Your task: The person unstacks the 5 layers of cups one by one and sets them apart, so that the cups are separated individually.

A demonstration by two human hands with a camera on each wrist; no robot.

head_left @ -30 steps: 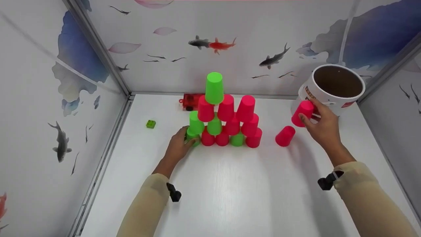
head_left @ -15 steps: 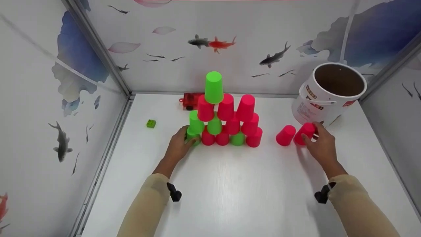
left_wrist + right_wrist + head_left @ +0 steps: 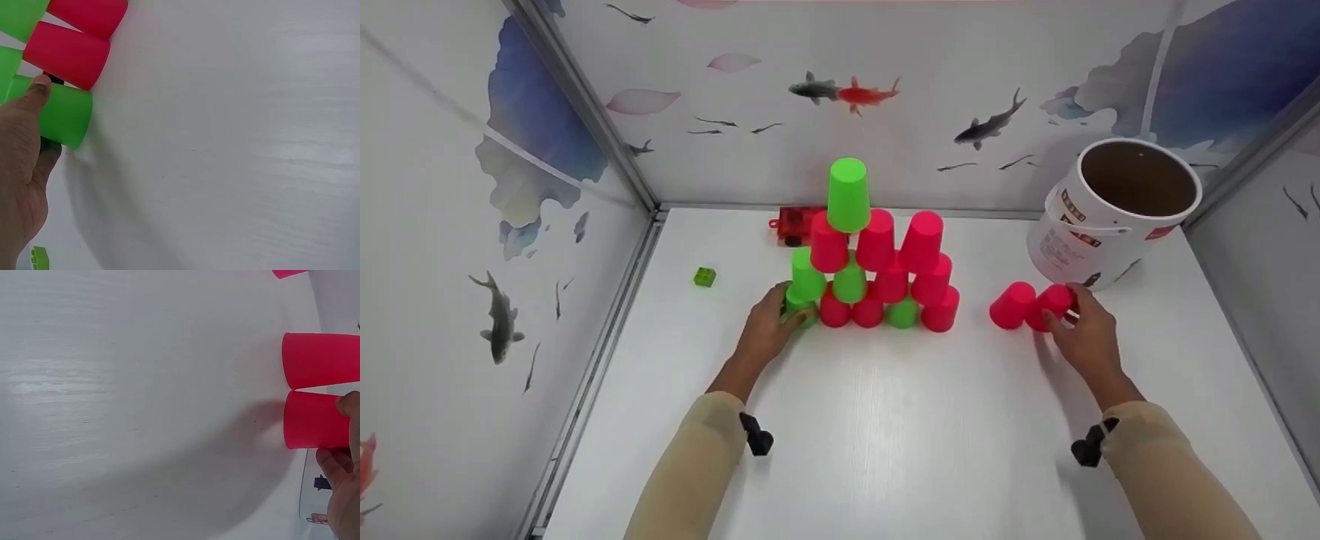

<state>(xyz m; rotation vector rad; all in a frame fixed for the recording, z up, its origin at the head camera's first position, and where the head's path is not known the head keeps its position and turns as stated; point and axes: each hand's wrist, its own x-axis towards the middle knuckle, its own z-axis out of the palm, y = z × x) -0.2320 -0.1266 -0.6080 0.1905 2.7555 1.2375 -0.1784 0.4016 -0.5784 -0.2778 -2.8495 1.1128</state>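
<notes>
My left hand [image 3: 766, 325] grips the green cup [image 3: 66, 112] at the left end of the bottom row of a cup stack. The stack holds several upside-down pink and green cups in rows. Three pink cups, one of them a pink cup [image 3: 922, 244] at the right, form its third row. A single green cup [image 3: 848, 195] tops it, over the left pair. To the right, my right hand [image 3: 1086, 335] holds an upside-down pink cup [image 3: 316, 421] on the table. Close beside it stands another pink cup [image 3: 1012, 306], the two almost touching at their rims.
A white bucket [image 3: 1069, 244] with a handle stands at the back right, behind my right hand. Behind the stack sits a red toy vehicle [image 3: 795, 226]. A small green block [image 3: 704, 277] lies left on the white table [image 3: 870, 435]. Printed walls enclose the back and sides.
My right hand has brought the pink cup down from in front of the bucket to the table, then slightly left against its neighbour. My left hand keeps its grip in the same place.
</notes>
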